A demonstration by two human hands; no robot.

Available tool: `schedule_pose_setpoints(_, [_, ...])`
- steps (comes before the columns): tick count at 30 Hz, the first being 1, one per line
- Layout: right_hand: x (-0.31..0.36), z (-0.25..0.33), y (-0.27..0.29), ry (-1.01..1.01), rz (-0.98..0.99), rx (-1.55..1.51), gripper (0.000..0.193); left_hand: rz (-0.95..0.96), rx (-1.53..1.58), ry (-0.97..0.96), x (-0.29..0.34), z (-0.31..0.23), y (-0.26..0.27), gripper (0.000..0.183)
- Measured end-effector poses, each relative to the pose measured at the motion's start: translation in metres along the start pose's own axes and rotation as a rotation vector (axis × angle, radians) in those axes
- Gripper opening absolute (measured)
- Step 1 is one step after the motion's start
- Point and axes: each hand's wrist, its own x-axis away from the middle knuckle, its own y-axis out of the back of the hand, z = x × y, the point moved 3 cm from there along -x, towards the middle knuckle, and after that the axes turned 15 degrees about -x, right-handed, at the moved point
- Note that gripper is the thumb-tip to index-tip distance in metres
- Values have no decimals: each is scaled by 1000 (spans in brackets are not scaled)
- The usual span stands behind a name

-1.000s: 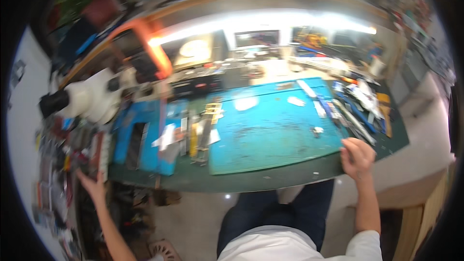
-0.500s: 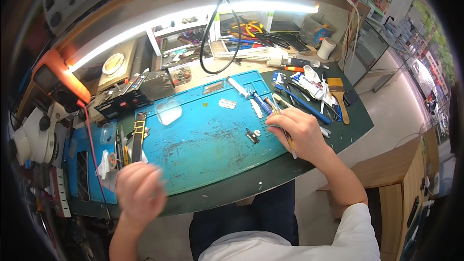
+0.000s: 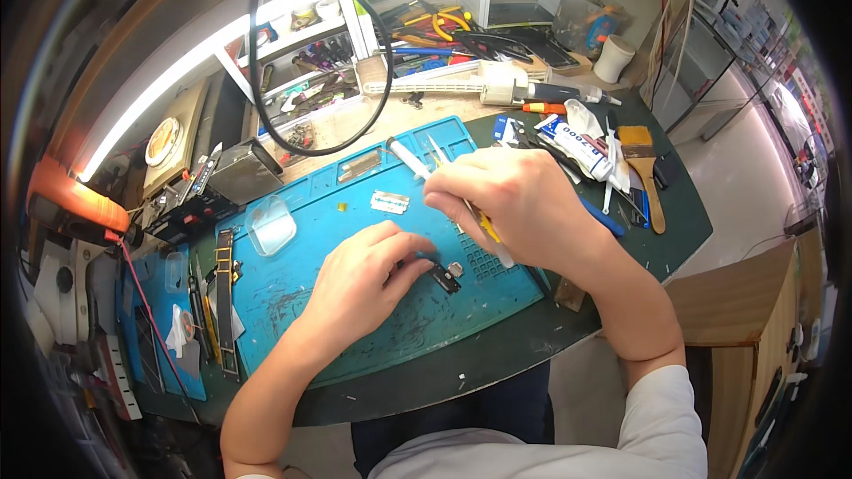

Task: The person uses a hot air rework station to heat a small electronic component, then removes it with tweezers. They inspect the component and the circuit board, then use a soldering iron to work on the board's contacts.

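My left hand (image 3: pixel 364 279) reaches over the blue work mat (image 3: pixel 302 302), its thumb and fingertips closing on one end of a small black electronic part (image 3: pixel 444 278). A tiny silvery piece (image 3: pixel 456 269) lies against that part. Just right of it, my right hand (image 3: pixel 515 204) is wrapped round a slim pointed tool (image 3: pixel 487 228) with a yellow section. The tool's pale tip shows beyond the knuckles, and its rounded end sticks out below the palm. Farther up the mat are a razor blade (image 3: pixel 390 202) and a white syringe (image 3: pixel 409 160), partly behind the right hand.
A clear plastic dish (image 3: pixel 271 224) and a small yellow square (image 3: pixel 343 207) sit on the mat. Left of it lies a narrow phone frame (image 3: pixel 225 302). A white tube (image 3: pixel 577 147) and a flat brush (image 3: pixel 641 155) are at the right. A black cable loop (image 3: pixel 383 80) hangs in front.
My left hand has come from the mat's left edge to the small black part. My right hand has moved inward with the slim tool, now beside the left. The view has shifted too.
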Motion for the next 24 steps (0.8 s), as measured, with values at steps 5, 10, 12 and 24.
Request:
schedule_pose_setpoints(5, [3, -11, 2, 8, -87, 59, 14, 44, -33, -2, -6, -2, -4, 14])
schedule_pose_setpoints(10, [3, -15, 6, 12, -116, 44, 16, 48, -54, -6, -9, -4, -5, 13])
schedule_pose_setpoints(12, [3, -16, 5, -7, -127, 24, 16, 46, -60, -10, -8, -4, -3, 13])
schedule_pose_setpoints(24, [10, 6, -38, -315, 17, -745, 28, -144, 766, 513, 53, 25, 20, 17])
